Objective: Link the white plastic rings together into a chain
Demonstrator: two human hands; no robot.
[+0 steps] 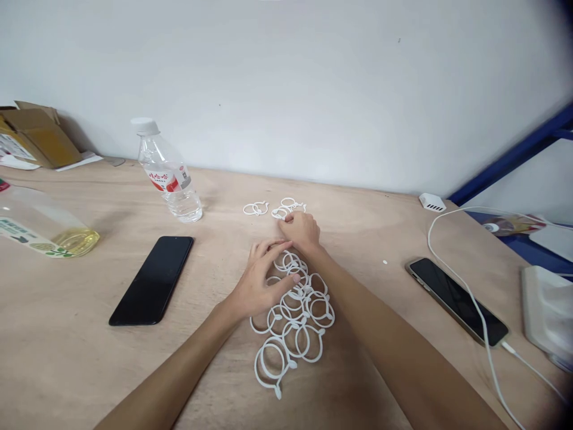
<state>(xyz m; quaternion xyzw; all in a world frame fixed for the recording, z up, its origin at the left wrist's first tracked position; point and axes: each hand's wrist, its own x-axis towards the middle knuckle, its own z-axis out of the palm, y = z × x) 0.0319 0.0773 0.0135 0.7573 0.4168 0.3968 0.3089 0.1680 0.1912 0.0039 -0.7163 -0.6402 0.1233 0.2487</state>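
A pile of white plastic rings (pixel 299 331) lies on the wooden table (pixel 67 358) in front of me. My left hand (pixel 262 280) rests flat on the pile's far left part, fingers stretched over the rings. My right hand (pixel 302 232) is beyond the pile, fingers curled in a pinch at a small cluster of white rings (pixel 286 208). Another small linked pair of rings (pixel 255 208) lies just left of that cluster.
A black phone (pixel 153 278) lies to the left, a water bottle (pixel 168 173) behind it, an oil bottle (pixel 40 224) on its side and a cardboard box (pixel 33 134) far left. A second phone (pixel 456 298) with white cable (pixel 481 316) and a white charger (pixel 432 202) lie right.
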